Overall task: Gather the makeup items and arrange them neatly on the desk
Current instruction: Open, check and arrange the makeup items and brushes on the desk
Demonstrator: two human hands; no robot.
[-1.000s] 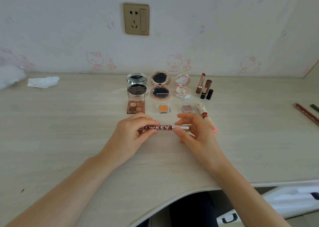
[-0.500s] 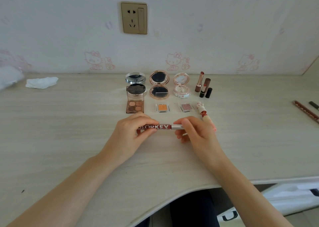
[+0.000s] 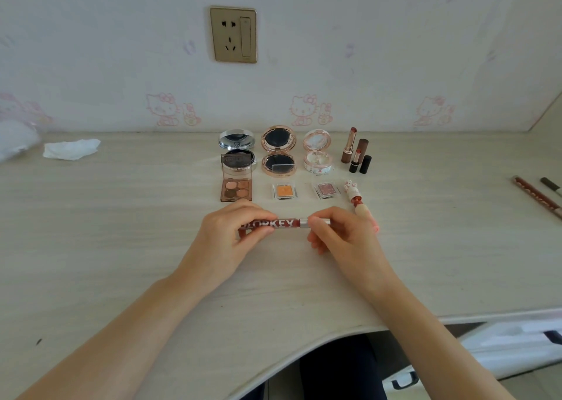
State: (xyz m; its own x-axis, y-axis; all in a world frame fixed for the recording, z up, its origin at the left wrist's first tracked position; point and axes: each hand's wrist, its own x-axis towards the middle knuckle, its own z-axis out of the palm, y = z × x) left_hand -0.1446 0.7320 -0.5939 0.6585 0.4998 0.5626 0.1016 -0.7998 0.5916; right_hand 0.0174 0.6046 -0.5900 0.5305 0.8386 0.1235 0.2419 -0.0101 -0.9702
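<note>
A red lip pencil (image 3: 286, 223) with white lettering lies level just above the desk (image 3: 121, 247). My left hand (image 3: 225, 238) pinches its red barrel and my right hand (image 3: 343, 235) pinches its silver end. Behind them stand three open compacts: a silver one (image 3: 235, 139), a rose-gold one (image 3: 278, 150) and a pale pink one (image 3: 317, 151). In front of those lie a brown eyeshadow quad (image 3: 236, 189), an orange pan (image 3: 283, 191) and a pink pan (image 3: 325, 190). Lipsticks (image 3: 354, 151) stand at the right, and a bunny-capped lip tube (image 3: 354, 195) lies partly behind my right hand.
A crumpled white tissue (image 3: 71, 149) lies at the far left. Another red pencil (image 3: 536, 197) and a dark pencil (image 3: 550, 186) lie at the right edge. A wall socket (image 3: 233, 34) sits above the desk. The desk's curved front edge runs below my arms.
My right hand's fingers have shifted slightly along the silver end of the pencil. The pencil stays level between both hands, and the other items have not moved.
</note>
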